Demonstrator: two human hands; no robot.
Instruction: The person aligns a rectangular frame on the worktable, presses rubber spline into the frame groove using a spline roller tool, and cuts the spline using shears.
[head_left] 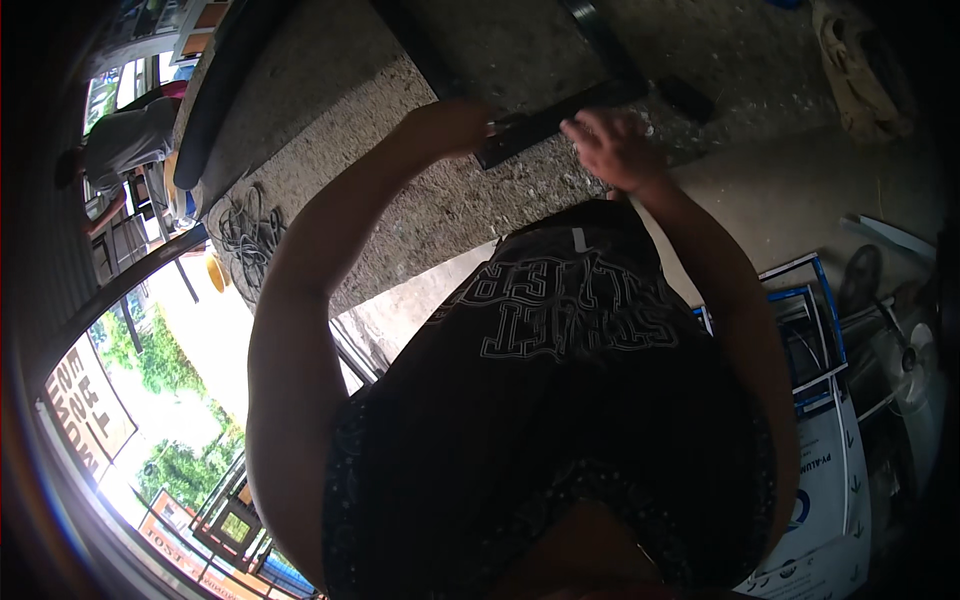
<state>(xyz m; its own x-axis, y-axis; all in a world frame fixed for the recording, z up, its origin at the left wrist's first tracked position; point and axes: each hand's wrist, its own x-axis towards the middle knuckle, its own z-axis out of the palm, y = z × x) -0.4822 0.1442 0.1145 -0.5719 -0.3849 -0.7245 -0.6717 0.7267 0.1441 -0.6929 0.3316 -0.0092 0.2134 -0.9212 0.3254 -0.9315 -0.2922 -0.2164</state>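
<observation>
A dark frame of flat bars lies on the rough, speckled worktop (385,125) in front of me. Its near bar (535,135) runs between my two hands. My left hand (450,130) is closed at the left corner of this bar, with a small shiny bit at its fingertips that I cannot make out. At the bar's near edge, my right hand (615,150) has its fingers loosely bent and slightly apart, the fingertips by the bar; nothing shows in its grasp.
A coiled dark cord (248,235) lies at the worktop's left end. Blue-edged frames (815,310) and a standing fan (905,360) are at the right. A tan cloth (860,75) lies at far right. Another person (130,140) is at far left.
</observation>
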